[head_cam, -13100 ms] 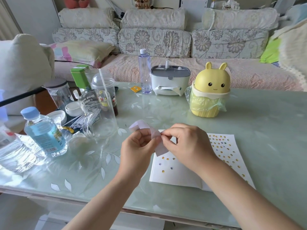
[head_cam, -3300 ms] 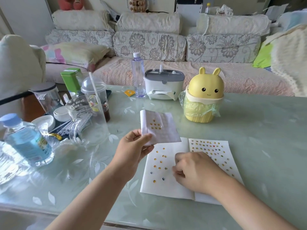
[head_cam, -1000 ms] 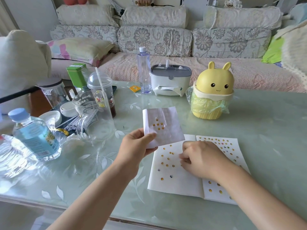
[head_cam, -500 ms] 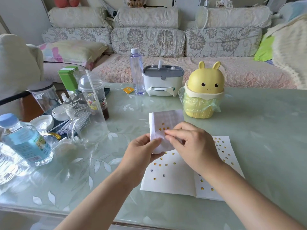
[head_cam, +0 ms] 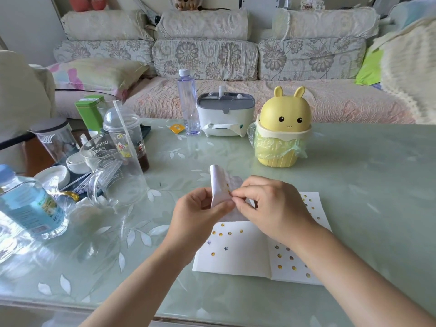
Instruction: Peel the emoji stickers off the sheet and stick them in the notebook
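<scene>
Pale-green table, jug lettered "Drink" — left hand and right hand pinch the sticker sheet.

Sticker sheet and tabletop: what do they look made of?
Sticker sheet: probably thin coated paper, since it curls and folds softly with a slight sheen. Tabletop: pale green glass or a glossy clear cover, judging by the sharp reflections over the leaf pattern.

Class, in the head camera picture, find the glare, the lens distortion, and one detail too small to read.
Head view: daylight glares on the table lower left, by the water bottle; the wide lens bows the sofa; the notebook stickers are too small to read.
</scene>
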Action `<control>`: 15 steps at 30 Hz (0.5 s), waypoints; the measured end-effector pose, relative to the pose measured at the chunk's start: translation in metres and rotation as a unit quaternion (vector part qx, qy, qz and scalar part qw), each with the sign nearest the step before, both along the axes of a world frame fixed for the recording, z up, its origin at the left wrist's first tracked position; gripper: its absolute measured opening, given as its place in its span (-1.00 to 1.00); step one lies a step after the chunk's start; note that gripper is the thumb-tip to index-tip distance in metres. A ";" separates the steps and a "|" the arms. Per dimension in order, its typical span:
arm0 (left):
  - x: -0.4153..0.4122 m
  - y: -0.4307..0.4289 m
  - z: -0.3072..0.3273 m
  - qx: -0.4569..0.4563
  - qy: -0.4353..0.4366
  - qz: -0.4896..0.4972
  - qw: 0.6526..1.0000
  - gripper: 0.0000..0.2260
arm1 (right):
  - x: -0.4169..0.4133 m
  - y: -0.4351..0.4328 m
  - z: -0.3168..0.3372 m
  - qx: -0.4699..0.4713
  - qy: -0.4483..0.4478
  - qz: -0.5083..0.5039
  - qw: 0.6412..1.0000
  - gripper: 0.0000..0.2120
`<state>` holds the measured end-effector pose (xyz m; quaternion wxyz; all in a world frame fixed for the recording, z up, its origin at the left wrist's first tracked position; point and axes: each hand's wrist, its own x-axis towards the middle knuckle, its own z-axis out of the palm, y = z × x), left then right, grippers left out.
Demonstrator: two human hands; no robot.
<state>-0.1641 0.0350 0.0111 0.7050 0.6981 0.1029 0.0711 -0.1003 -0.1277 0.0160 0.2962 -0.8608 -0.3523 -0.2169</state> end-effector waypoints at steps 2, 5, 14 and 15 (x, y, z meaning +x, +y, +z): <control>-0.001 0.000 0.001 -0.004 0.007 -0.008 1.000 -0.85 | 0.000 -0.001 0.001 -0.008 -0.020 -0.003 1.000 -0.77; -0.001 0.000 0.002 -0.011 0.014 -0.012 1.000 -0.85 | -0.001 -0.001 -0.001 -0.006 -0.034 -0.010 0.999 -0.77; 0.000 0.003 -0.002 -0.131 0.030 -0.042 0.990 -0.69 | -0.004 0.001 -0.003 0.029 -0.003 -0.021 0.999 -0.91; 0.000 0.004 -0.003 -0.133 0.028 -0.040 0.990 -0.69 | -0.004 0.001 -0.003 0.034 0.016 -0.015 0.999 -0.91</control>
